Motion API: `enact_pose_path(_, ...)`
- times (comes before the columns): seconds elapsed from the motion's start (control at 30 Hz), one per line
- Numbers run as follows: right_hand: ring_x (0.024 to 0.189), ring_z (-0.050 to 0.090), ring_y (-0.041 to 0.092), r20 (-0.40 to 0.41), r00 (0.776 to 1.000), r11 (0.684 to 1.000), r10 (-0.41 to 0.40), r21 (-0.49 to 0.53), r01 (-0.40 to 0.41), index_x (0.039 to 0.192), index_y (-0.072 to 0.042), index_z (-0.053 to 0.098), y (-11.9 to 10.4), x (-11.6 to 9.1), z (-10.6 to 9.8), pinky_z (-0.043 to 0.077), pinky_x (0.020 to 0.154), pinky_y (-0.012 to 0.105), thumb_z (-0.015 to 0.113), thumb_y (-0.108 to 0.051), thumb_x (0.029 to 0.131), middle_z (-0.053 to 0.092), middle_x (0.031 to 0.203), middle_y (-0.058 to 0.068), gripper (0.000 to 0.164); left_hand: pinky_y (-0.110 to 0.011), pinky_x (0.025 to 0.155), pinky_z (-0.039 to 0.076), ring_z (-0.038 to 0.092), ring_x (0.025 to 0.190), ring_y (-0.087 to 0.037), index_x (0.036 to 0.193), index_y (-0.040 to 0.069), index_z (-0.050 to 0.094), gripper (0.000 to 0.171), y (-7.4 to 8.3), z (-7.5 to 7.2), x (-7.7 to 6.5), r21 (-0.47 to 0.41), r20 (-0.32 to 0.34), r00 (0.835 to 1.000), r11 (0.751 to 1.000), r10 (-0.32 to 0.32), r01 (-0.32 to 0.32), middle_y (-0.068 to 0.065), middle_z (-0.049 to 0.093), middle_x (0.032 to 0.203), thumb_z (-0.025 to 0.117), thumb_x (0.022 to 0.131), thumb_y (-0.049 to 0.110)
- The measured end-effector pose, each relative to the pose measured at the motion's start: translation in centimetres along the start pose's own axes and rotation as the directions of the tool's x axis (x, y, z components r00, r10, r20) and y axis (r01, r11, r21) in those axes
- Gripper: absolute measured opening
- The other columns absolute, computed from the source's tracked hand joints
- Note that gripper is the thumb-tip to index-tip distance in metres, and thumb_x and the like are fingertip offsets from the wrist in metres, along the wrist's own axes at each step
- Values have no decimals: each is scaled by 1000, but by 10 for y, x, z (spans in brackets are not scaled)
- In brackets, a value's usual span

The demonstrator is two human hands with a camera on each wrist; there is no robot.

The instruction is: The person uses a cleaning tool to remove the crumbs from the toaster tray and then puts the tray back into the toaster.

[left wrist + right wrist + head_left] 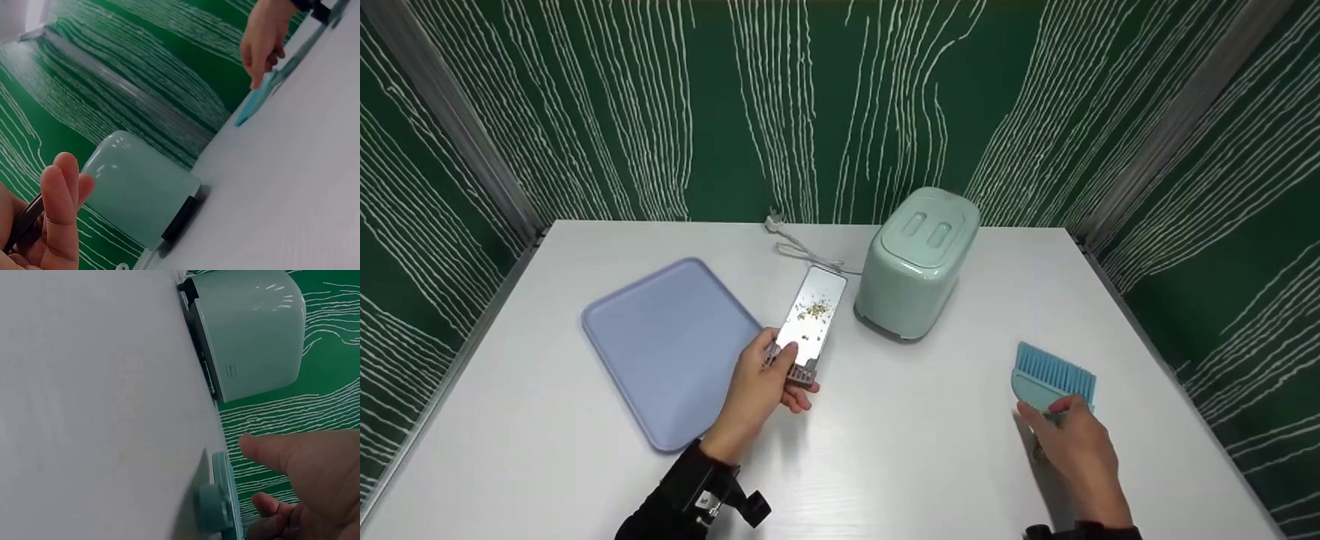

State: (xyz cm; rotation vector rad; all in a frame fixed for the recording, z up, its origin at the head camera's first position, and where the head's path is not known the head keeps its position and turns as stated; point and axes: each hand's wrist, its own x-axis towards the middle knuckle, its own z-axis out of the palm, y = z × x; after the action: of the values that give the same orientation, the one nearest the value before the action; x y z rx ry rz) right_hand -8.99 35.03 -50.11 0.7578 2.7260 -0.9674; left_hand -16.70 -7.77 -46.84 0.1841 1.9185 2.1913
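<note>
My left hand (761, 386) grips a slim silver crumb tray (821, 289) by its grey slotted end, thumb on top. Crumbs (814, 309) are scattered over the tray's shiny face. In the left wrist view, only the tray's dark edge shows beside my fingers. Over on the right, my right hand (1076, 450) is at a teal brush (1039, 390), whose bristles point away from me. The right wrist view shows my thumb (267, 451) extended and apart from the brush (225, 495); the other fingers are partly cut off.
A mint green toaster (915, 262) stands towards the back, between the hands. Its white cord and plug (774, 223) lie behind the crumb tray. A lavender square tray (675, 352) lies at left on the white table (885, 450). Green patterned walls (840, 112) enclose the table.
</note>
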Motion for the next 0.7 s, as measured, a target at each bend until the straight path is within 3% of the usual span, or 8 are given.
enact_pose_path(0.13, 91, 61, 36, 13, 1000, 999, 24, -47, -23, 132, 12, 42, 13, 0, -2, 45, 63, 35, 67, -65, 98, 61, 124, 42, 88, -27, 47, 58, 69, 48, -15, 127, -2, 49, 20, 0, -2, 1, 1, -8, 1000, 1000, 0, 0, -19, 77, 75, 48, 115, 14)
enact_pose_path(0.23, 95, 60, 40, 14, 999, 998, 35, -56, -34, 132, 14, 42, 17, 2, -3, 45, 64, 35, 69, -63, 98, 56, 132, 46, 89, -27, 47, 58, 69, 48, -15, 126, -2, 49, 19, -1, -3, 0, 3, -14, 1000, 1000, -14, 14, -19, 76, 75, 48, 115, 14)
enact_pose_path(0.7, 87, 61, 35, -46, 998, 999, 39, -10, -39, 126, 20, 53, 26, 4, -9, 48, 61, 34, 63, -40, 104, 69, 104, 33, 65, -27, 47, 58, 68, 48, -15, 128, -2, 49, 20, 1, -2, 0, 1, -8, 999, 999, -33, 33, -19, 76, 76, 48, 115, 13)
